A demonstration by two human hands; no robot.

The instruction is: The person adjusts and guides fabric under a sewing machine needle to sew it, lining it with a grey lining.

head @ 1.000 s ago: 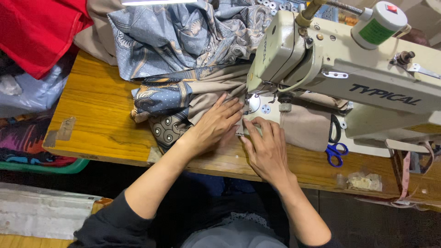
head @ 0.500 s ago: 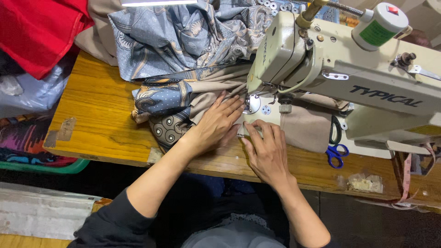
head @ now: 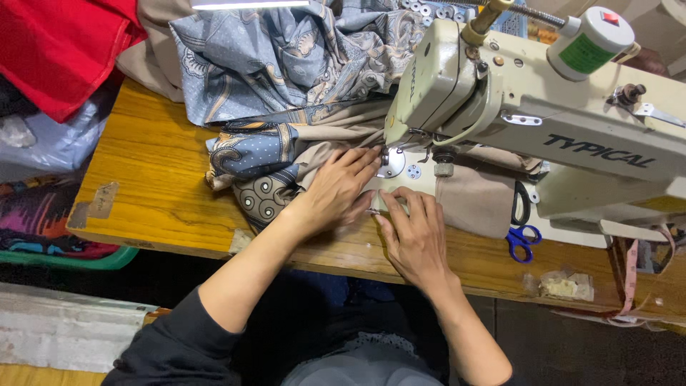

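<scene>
Worn wooden sewing table (head: 157, 179), both hands flat on cloth at the needle.

Nearest, the right hand (head: 413, 239) lies open, palm down, fingers spread on the smooth beige fabric (head: 468, 204), gripping nothing. At its ten o'clock the left hand (head: 336, 189) presses flat and open on the same fabric, fingertips touching the round metal needle plate (head: 392, 164). Blue-handled scissors (head: 522, 229) lie at three o'clock. Beyond, the cream industrial sewing machine (head: 543, 114); at eleven o'clock, crumpled blue paisley cloth (head: 286, 57).
</scene>
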